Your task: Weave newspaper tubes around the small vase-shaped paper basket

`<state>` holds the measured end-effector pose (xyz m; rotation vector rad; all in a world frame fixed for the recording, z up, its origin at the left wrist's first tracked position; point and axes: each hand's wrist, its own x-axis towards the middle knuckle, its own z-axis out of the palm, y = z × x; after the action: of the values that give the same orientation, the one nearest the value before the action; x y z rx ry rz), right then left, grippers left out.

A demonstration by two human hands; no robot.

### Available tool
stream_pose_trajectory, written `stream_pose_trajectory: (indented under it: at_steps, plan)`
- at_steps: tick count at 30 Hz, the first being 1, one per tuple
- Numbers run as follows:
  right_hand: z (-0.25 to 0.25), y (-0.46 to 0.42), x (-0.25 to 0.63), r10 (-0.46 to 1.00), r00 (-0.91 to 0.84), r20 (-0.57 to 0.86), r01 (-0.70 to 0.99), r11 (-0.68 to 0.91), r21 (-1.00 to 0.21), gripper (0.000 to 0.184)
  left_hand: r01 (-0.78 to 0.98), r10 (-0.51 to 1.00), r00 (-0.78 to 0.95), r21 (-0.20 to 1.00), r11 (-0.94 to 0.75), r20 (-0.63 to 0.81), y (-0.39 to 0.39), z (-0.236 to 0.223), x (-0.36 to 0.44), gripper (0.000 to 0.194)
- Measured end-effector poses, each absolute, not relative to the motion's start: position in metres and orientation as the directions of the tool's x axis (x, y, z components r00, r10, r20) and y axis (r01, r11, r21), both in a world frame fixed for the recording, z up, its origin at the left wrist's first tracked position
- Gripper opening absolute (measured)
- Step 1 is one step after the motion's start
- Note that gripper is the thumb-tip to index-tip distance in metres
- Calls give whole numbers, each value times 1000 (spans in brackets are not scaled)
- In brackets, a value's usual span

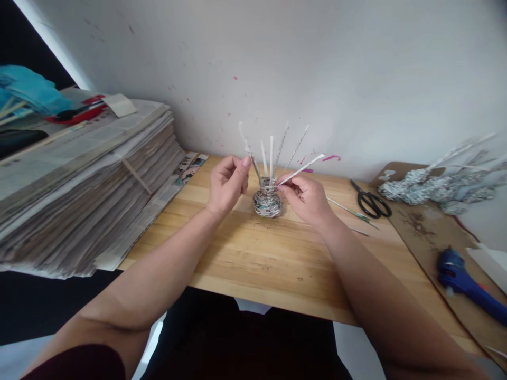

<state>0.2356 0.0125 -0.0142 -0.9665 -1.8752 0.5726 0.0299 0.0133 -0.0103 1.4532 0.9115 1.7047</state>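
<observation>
Nearest us, a maroon sleeve (83,364) lies front-left of a small woven paper vase (268,203), upright on the wooden table (253,253). Left of the vase, the left hand (227,184) curls loosely; we cannot tell whether it grips a strand (256,170). Right of the vase, the right hand (307,198), nearly closed, pinches a white paper rod (303,169).

There is one woven pot (268,204), one glue gun (461,278), one paper pile (91,206), one pair of scissors (362,193).
</observation>
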Motion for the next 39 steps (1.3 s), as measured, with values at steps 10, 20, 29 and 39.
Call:
stream_pose_trajectory:
  at_steps: [10, 20, 29, 39]
  plan:
    - [-12, 6, 232, 746, -280, 604, 503, 650, -570, 11, 262, 820, 146, 777, -572, 554, -14, -21, 49, 59]
    - [-11, 0, 227, 729, -228, 645, 541, 646, -539, 9, 406, 803, 93, 714, -571, 589, -10, -20, 47, 66]
    - [-9, -2, 225, 765, -202, 612, 560, 603, -569, 11, 154, 883, 115, 870, -468, 454, -2, -28, 48, 48]
    - [-4, -6, 224, 856, -183, 483, 470, 508, -722, 13, 221, 884, 44, 858, -463, 466, 6, -22, 41, 14]
